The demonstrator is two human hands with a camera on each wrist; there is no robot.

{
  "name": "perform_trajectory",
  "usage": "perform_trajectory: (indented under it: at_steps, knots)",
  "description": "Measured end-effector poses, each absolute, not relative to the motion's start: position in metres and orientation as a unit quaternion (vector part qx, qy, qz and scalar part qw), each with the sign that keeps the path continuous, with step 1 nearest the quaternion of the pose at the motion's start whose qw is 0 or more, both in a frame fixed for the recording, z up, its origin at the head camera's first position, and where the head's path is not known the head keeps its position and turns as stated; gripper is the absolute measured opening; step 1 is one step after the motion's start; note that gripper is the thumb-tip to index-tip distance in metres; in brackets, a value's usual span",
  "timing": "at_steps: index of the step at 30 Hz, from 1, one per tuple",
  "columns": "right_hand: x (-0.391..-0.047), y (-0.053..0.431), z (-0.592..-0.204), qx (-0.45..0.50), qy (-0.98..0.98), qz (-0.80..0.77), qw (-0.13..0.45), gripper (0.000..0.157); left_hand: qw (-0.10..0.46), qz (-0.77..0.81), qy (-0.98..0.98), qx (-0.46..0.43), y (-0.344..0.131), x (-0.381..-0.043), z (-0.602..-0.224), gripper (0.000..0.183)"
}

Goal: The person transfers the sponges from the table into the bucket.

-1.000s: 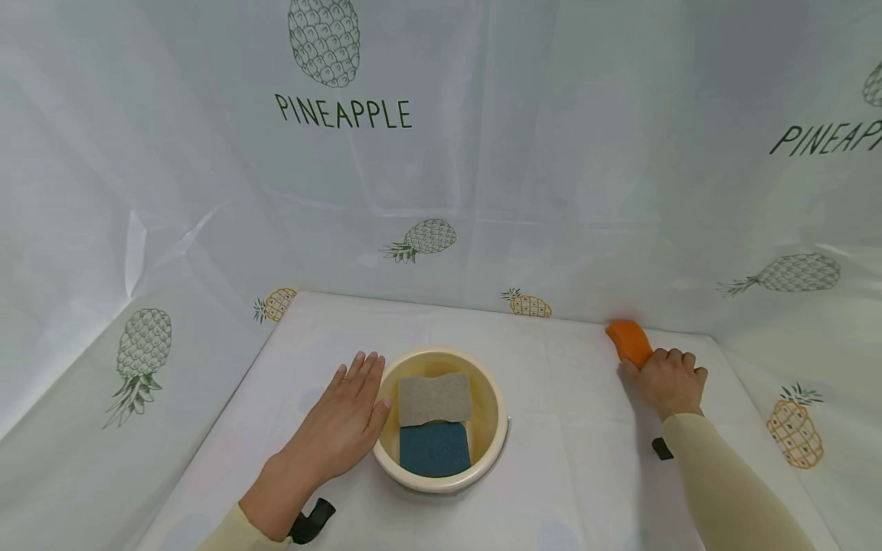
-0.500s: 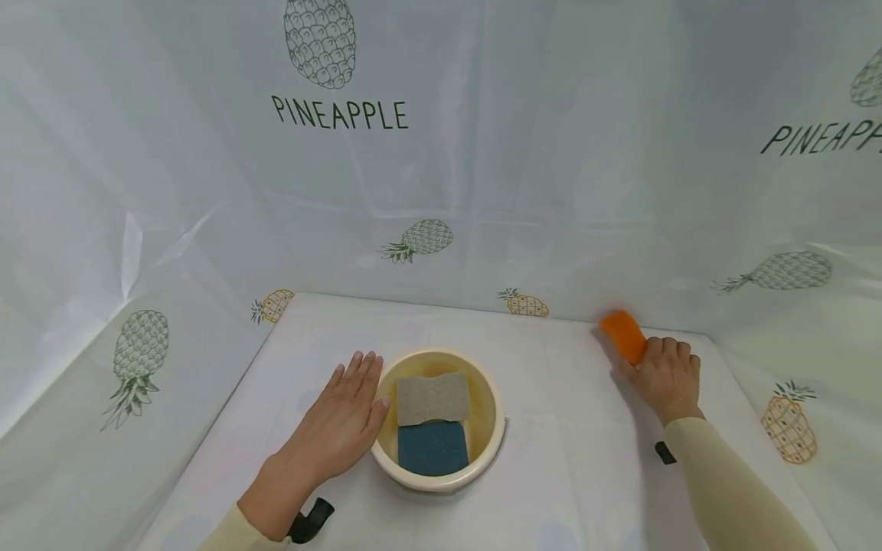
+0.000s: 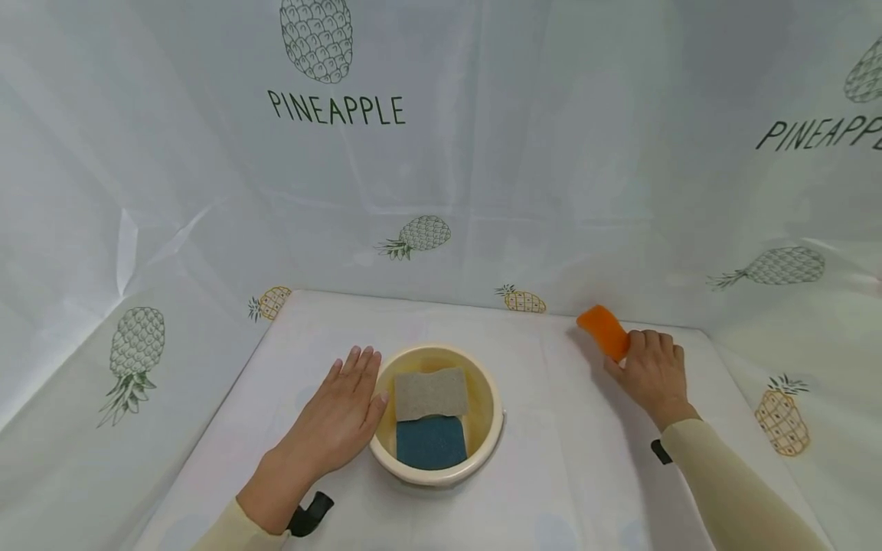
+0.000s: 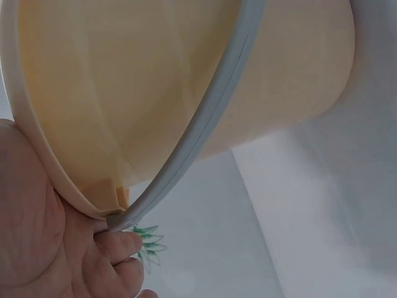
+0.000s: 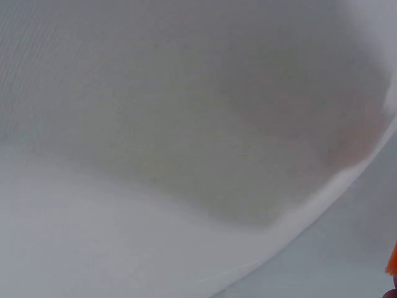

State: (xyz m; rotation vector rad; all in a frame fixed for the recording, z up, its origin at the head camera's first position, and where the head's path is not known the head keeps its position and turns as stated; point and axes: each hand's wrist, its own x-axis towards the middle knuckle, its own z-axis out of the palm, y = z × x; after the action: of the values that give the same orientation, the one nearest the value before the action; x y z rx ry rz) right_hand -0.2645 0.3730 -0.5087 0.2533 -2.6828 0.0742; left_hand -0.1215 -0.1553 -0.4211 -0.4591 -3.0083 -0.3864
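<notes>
A cream bucket (image 3: 491, 444) stands on the white-covered table. Inside it lie a grey-beige wavy sponge (image 3: 430, 393) and, nearer me, a blue pad (image 3: 430, 444). My left hand (image 3: 334, 425) rests against the bucket's left rim with its fingers straight. The left wrist view has that hand (image 4: 68, 248) at the rim, beside the bucket's grey handle (image 4: 205, 118). Over the right back of the table, my right hand (image 3: 651, 375) grips an orange wavy sponge (image 3: 603, 331) by its near end. Only a sliver of the orange sponge (image 5: 392, 264) enters the right wrist view.
White cloth printed with pineapples rises like walls (image 3: 551, 168) behind the table and at both sides. The table's back edge (image 3: 427, 301) lies just beyond the orange sponge. Bare tabletop (image 3: 544, 428) extends between the bucket and my right arm.
My right hand has moved left and slightly away from me, carrying the orange sponge with it. The left hand keeps its place at the bucket. The head view has shifted slightly.
</notes>
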Motion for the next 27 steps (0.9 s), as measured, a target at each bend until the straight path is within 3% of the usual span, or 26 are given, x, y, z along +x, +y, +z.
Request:
perform_trajectory:
  at_steps: [11,19,27]
  knots:
    - [-0.249,0.332,-0.485,0.149,-0.95,0.022,0.272,0.059,0.049,-0.097,-0.983,-0.151,-0.155,-0.121,-0.42,0.067]
    - [-0.229,0.279,-0.446,0.222,-0.92,0.067,0.315,0.065,0.049,-0.099,-0.982,-0.152,-0.155,-0.122,-0.418,0.067]
    - [-0.198,0.222,-0.411,0.301,-0.889,0.11,0.326,0.058,0.046,-0.101,-0.983,-0.148,-0.155,-0.123,-0.422,0.068]
